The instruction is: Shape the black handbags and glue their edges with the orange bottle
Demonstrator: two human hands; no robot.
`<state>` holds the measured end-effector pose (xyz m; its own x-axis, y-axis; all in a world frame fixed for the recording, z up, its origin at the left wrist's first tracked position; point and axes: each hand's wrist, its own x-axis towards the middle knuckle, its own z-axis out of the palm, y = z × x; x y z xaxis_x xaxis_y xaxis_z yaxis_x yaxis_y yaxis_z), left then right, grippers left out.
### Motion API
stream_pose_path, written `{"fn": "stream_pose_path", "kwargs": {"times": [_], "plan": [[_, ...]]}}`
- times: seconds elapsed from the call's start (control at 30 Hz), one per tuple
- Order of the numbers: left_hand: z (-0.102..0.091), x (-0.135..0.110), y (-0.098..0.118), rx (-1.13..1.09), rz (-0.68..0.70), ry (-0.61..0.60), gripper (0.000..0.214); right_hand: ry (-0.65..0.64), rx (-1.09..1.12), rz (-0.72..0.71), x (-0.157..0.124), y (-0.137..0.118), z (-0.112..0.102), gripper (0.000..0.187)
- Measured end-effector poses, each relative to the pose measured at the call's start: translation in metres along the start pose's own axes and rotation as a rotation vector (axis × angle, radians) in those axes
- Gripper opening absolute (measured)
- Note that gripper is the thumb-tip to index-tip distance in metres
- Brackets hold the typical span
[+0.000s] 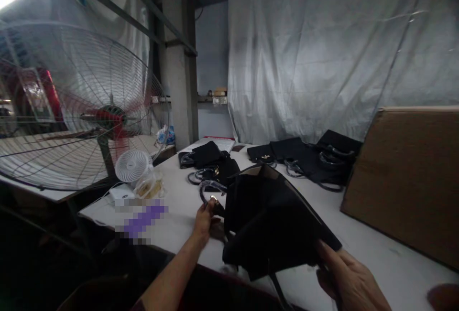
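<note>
A black handbag (pixel 272 215) is held up over the near edge of the white table, tilted on its side. My left hand (pixel 205 220) is closed at its left side, near the wrapped handle and a gold-coloured metal piece. Pinched between the thumb and fingers of my right hand (pixel 346 270) is the bag's lower right edge. Just behind it lie more black handbags (pixel 222 167) with clear-wrapped handles and gold fittings. Another group of black handbags (pixel 322 158) lies farther back on the right. Some fingers of both hands are hidden.
A large cardboard box (pixel 409 182) stands on the table's right side. To the left are a big caged fan (pixel 111 115), a small white fan (pixel 133 165), a white box (pixel 122 195) and a plastic bag (pixel 148 187). A concrete pillar (pixel 178 77) and silver sheeting (pixel 304 53) rise behind.
</note>
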<state>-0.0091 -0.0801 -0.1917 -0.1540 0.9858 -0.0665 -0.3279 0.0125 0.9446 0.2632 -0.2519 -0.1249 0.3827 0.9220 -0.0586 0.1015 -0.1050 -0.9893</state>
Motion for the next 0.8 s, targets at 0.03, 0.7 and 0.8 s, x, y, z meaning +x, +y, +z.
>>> {"fn": "stream_pose_path", "kwargs": {"times": [0.03, 0.7, 0.8], "plan": [[0.0, -0.001, -0.001, 0.003, 0.006, -0.006, 0.053, -0.009, -0.034, -0.008, -0.001, 0.0, 0.0, 0.053], [-0.007, -0.137, 0.009, 0.511, 0.449, -0.084, 0.04, -0.138, -0.341, -0.123, -0.024, -0.01, 0.026, 0.055], [0.02, -0.14, 0.034, 0.428, 0.541, -0.165, 0.026, -0.158, -0.321, -0.112, -0.033, -0.004, 0.034, 0.055]]}}
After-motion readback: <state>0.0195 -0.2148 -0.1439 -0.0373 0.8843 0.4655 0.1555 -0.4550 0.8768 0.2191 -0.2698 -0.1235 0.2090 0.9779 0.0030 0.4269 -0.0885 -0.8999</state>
